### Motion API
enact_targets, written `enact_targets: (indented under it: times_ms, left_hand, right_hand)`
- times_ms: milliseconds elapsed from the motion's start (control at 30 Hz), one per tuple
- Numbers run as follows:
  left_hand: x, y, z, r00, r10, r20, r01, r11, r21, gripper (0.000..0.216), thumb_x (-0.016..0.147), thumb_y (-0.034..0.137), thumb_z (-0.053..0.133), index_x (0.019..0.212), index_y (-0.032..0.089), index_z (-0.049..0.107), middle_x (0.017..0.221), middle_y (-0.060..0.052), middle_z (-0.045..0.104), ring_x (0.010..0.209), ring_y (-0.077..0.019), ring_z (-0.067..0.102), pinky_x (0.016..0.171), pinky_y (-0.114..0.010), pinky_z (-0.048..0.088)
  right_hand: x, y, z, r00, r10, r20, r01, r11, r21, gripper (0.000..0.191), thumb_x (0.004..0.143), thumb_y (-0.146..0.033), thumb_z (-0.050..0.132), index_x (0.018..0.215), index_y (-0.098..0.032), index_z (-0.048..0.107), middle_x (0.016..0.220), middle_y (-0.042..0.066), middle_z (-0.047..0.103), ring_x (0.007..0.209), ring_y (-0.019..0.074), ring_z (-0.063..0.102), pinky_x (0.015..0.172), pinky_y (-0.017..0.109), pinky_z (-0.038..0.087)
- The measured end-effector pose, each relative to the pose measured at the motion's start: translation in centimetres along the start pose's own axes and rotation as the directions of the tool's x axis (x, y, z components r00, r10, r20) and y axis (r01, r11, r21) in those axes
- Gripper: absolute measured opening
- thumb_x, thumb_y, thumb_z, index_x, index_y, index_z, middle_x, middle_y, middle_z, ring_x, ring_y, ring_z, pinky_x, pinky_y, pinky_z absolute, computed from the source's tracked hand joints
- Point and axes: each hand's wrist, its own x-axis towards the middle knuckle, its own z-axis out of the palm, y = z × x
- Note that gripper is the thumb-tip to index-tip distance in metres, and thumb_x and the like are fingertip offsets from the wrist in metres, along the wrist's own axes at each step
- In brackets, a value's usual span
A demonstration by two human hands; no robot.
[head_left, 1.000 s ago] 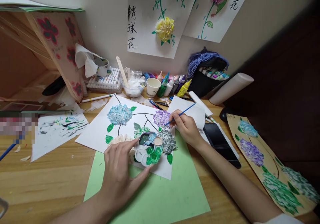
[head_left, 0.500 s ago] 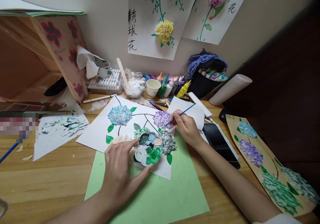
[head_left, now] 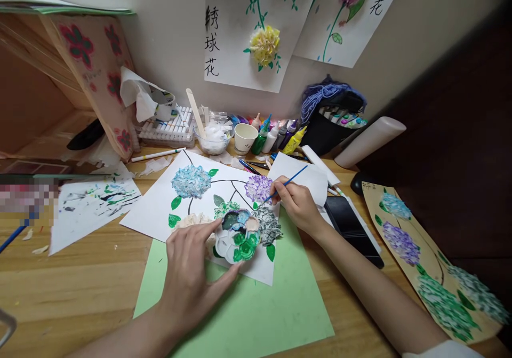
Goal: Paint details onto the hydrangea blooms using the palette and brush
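Note:
My left hand (head_left: 192, 264) grips a round white paint palette (head_left: 228, 248) between thumb and fingers; its wells hold green, dark, light blue and beige paint. The palette covers the lower part of a white paper (head_left: 152, 214) with textured flowers. Pinched in my right hand (head_left: 294, 200) is a thin blue paintbrush (head_left: 296, 174), its tip down by a small green leaf (head_left: 255, 206) below the purple flower (head_left: 258, 187). A blue flower (head_left: 191, 181) sits at the paper's upper left, and a grey one (head_left: 270, 227) shows right of the palette.
Under the painting lies a green sheet (head_left: 248, 315). Along the wall stand a paper cup (head_left: 245, 139), paint bottles (head_left: 262, 135), a bowl of white pulp (head_left: 215, 139) and markers (head_left: 166, 128). A black case (head_left: 352, 230) and a tan flower picture (head_left: 436, 262) lie to the right.
The blue brush has tilted slightly in my right hand, its upper end shifting a little left. My left hand keeps the palette in nearly the same place. The whole view has shifted slightly.

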Motion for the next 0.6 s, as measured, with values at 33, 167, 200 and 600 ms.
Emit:
enact_targets:
  times_ms: [33,167,200,600]
  left_hand:
    - [0.01,0.0,0.01,1.0,0.003,-0.004,-0.003,1.0,-0.001,0.057,0.078,0.032,0.071,0.124,0.012,0.046,0.108,-0.014,0.062,0.101,-0.027,0.053,0.091,-0.043,0.036]
    - [-0.08,-0.13,0.09,1.0,0.008,-0.01,-0.008,1.0,0.003,0.058,0.077,0.034,0.071,0.124,0.011,0.046,0.108,-0.014,0.062,0.101,-0.0269,0.053,0.089,-0.042,0.036]
    - [-0.11,-0.17,0.11,1.0,0.007,-0.008,-0.007,1.0,0.005,0.058,0.077,0.034,0.072,0.124,0.011,0.046,0.108,-0.014,0.062,0.101,-0.0269,0.053,0.089,-0.042,0.036]
    - [-0.17,-0.27,0.25,1.0,-0.001,0.003,0.001,1.0,-0.013,0.059,0.076,0.032,0.072,0.124,0.011,0.047,0.108,-0.013,0.061,0.101,-0.0267,0.052,0.088,-0.042,0.037]
  right_hand:
    - [0.01,-0.02,-0.04,1.0,-0.002,-0.001,0.002,1.0,-0.006,0.039,0.098,-0.042,0.037,0.072,-0.02,0.056,0.069,0.0,0.057,0.06,0.012,0.058,0.062,0.025,0.045]
    - [0.04,-0.14,-0.16,1.0,0.006,-0.03,-0.006,1.0,-0.002,0.038,0.099,-0.041,0.036,0.073,-0.02,0.055,0.068,0.0,0.056,0.06,0.0116,0.058,0.063,0.025,0.044]
    - [0.05,-0.15,-0.17,1.0,0.004,-0.018,-0.004,1.0,-0.007,0.038,0.099,-0.041,0.037,0.073,-0.02,0.055,0.068,0.0,0.056,0.06,0.0117,0.058,0.063,0.025,0.044]
    - [-0.14,-0.27,-0.12,0.997,-0.083,-0.011,0.082,0.994,-0.076,0.036,0.099,-0.035,0.036,0.073,-0.02,0.056,0.07,0.001,0.058,0.062,0.0122,0.058,0.064,0.027,0.045]
